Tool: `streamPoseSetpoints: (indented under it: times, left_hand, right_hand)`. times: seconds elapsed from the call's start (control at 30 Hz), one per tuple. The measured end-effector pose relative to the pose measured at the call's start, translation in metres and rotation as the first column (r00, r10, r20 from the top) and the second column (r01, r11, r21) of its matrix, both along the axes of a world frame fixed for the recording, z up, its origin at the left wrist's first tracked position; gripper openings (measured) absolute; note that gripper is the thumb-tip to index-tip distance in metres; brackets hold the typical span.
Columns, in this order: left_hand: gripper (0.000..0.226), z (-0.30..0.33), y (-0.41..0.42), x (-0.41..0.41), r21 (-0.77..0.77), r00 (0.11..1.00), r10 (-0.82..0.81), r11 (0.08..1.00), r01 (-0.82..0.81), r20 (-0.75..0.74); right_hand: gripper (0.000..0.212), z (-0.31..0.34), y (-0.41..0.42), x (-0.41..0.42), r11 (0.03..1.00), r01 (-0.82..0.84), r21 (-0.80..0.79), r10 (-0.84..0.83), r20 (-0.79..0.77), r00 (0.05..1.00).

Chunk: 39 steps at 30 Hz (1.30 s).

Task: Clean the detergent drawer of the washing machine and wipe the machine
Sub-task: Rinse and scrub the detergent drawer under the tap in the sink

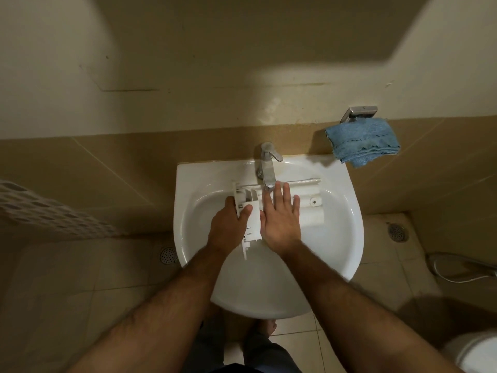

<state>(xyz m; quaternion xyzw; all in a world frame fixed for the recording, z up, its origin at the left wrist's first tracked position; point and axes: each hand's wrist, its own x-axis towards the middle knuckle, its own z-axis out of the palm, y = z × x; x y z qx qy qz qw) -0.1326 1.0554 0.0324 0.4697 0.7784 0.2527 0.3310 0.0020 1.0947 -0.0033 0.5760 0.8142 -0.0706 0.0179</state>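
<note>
Your left hand (228,227) grips the detergent drawer (248,208) in the sink (347,238); your right hand (281,216) lies flat, fingers spread, at its 3 o'clock.

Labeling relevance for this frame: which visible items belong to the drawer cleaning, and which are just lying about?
In the job:
detergent drawer, in the sink
left hand, gripping the drawer
right hand, flat on it
tap
blue cloth, likely for wiping

Lying about:
floor drains
perforated basket
hose
</note>
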Motion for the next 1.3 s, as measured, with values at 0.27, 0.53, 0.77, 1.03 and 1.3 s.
streamPoseSetpoints:
  times: [0.27,0.53,0.77,1.03,1.3]
  left_hand:
    - [0.04,0.009,-0.004,-0.005,0.0,0.997,0.065,0.998,-0.065,0.051]
    - [0.048,0.028,0.003,-0.018,-0.054,0.986,0.152,0.987,-0.148,0.075]
    - [0.083,0.039,0.01,-0.012,-0.113,0.974,0.039,0.991,-0.066,-0.224]
    - [0.085,0.03,0.0,-0.024,-0.072,0.993,0.01,0.997,-0.019,-0.121]
    - [0.085,0.033,-0.003,-0.044,-0.11,0.997,0.07,0.991,-0.072,-0.026]
  right_hand:
    - [0.078,0.001,0.009,0.033,0.998,-0.055,-0.002,0.055,-0.033,0.998]
    - [0.067,0.006,-0.006,0.007,0.993,-0.108,-0.038,0.107,-0.013,0.994]
    - [0.096,0.003,0.003,0.015,0.994,0.062,-0.093,-0.067,-0.043,0.997]
    - [0.079,-0.008,-0.014,0.006,0.972,-0.233,-0.023,0.232,-0.045,0.972]
    - [0.123,-0.005,-0.004,0.02,0.996,0.066,-0.066,-0.066,-0.002,0.998]
